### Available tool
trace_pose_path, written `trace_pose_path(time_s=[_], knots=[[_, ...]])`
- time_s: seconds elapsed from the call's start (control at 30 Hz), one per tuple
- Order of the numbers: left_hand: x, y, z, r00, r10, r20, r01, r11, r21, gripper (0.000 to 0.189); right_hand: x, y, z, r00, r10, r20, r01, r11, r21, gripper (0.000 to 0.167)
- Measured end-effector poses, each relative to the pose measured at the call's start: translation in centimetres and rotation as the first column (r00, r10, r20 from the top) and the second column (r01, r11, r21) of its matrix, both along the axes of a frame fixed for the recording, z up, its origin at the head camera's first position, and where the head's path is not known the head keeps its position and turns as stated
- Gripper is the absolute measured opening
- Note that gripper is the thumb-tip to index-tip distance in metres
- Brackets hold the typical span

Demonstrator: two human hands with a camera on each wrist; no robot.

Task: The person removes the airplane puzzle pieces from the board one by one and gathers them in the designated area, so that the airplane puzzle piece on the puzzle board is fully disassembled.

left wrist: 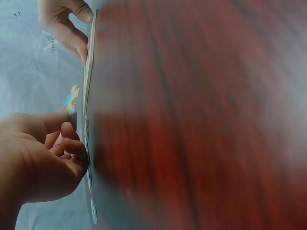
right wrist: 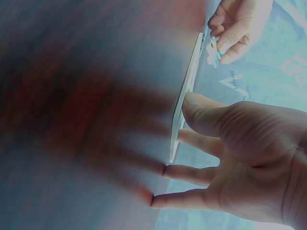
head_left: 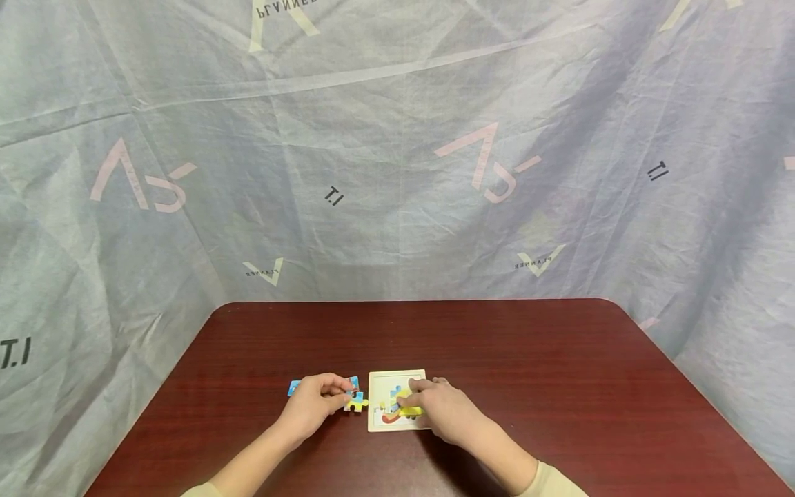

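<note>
Between thumb and fingers, my left hand (head_left: 315,406) pinches a blue and yellow jigsaw piece (head_left: 356,402), held just left of the puzzle board. In the left wrist view that piece (left wrist: 72,99) is raised above the table. The pale square puzzle board (head_left: 397,429) lies flat, with several coloured pieces set in its left and middle part. My right hand (head_left: 452,412) reaches over the board's right side, thumb and index fingertips on the pieces there. In the right wrist view its fingers (right wrist: 189,173) are fairly straight, two reaching past the board onto the table.
Blue jigsaw pieces (head_left: 293,388) lie on the table left of the board, partly hidden behind the left hand. The dark red wooden table (head_left: 528,359) has rounded far corners. Grey printed cloth (head_left: 385,228) hangs behind it and along both sides.
</note>
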State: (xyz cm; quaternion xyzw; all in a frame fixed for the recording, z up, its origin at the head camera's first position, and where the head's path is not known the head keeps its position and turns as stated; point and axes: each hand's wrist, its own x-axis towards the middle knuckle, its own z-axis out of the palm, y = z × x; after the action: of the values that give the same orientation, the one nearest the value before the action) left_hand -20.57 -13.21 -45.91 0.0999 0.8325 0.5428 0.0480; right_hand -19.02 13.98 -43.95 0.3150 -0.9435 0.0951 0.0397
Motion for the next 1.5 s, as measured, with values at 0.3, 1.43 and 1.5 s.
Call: trace_pose_path(time_s=[0.3,1.43,1.5], knots=[[0.1,-1.6,0.0,0.999,0.037,0.006,-0.037,0.999,-0.009,0.010,0.0,0.0,0.0,1.000,-0.013,0.011,0.013,1.000,0.004,0.044],[0.7,-6.0,0.3,0.988,0.137,0.077,-0.134,0.990,-0.035,0.013,0.0,0.0,-0.1,1.000,-0.015,0.014,0.015,1.000,0.001,0.043],[0.8,-6.3,0.3,0.986,0.147,0.079,-0.144,0.988,-0.049,0.012,0.0,0.0,-0.1,1.000,-0.014,0.014,0.015,1.000,-0.003,0.043]])
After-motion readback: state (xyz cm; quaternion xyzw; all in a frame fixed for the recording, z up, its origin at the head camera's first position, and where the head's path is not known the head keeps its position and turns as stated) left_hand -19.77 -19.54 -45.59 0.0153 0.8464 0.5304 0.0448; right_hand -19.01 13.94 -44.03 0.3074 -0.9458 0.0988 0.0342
